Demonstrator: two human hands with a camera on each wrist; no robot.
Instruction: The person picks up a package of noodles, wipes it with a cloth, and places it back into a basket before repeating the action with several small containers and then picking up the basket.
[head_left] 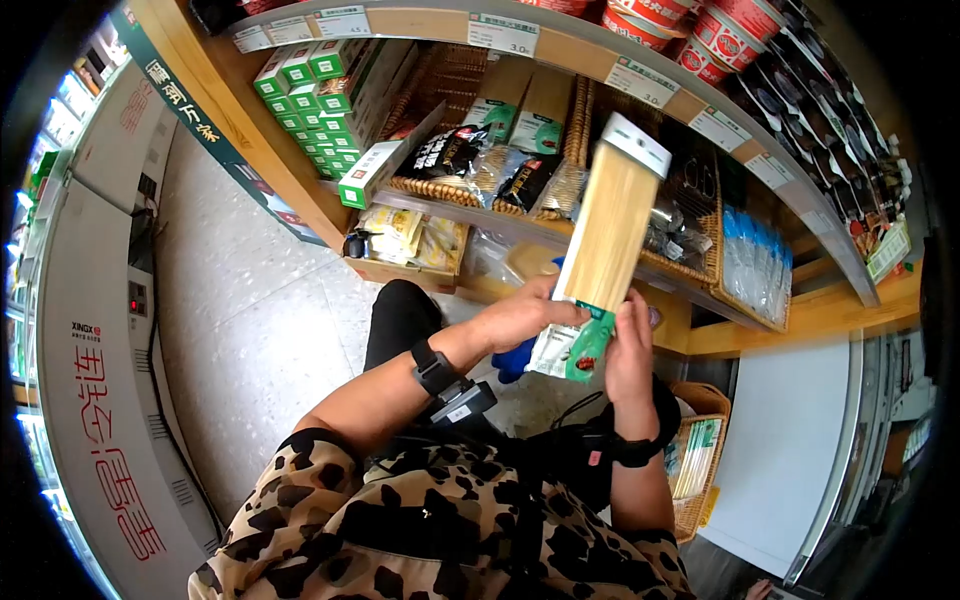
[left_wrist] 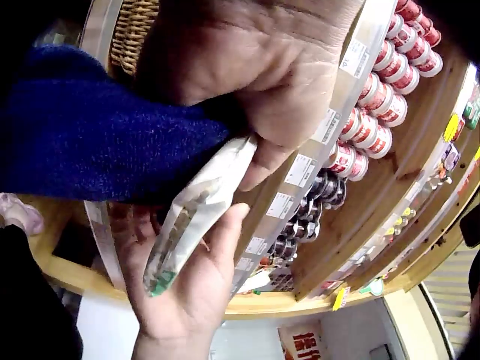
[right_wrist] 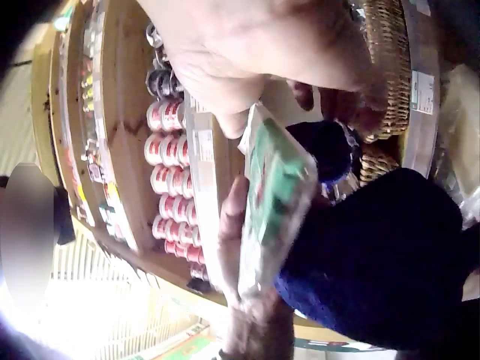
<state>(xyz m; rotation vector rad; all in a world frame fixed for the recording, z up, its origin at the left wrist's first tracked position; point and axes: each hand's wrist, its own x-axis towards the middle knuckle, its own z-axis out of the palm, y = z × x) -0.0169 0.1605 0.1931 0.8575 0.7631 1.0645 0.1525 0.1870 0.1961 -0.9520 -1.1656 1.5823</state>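
Observation:
A clear pack of thin wooden sticks, with a white top band and a green-and-white label, is held upright at a slant before the shelf. My left hand grips its lower left side, thumb across the label. On the lower right edge, my right hand pinches the same pack, thumb in front. A dark blue cloth hangs from under my left hand, bunched behind the pack. In the right wrist view the pack's green label end shows between both hands.
Behind the pack, a shelf bears wicker baskets of bagged goods and stacked green boxes. Red-and-white tubs stand above. To the right are a basket of blue-topped packs and a low wicker basket. A white cabinet lines the left.

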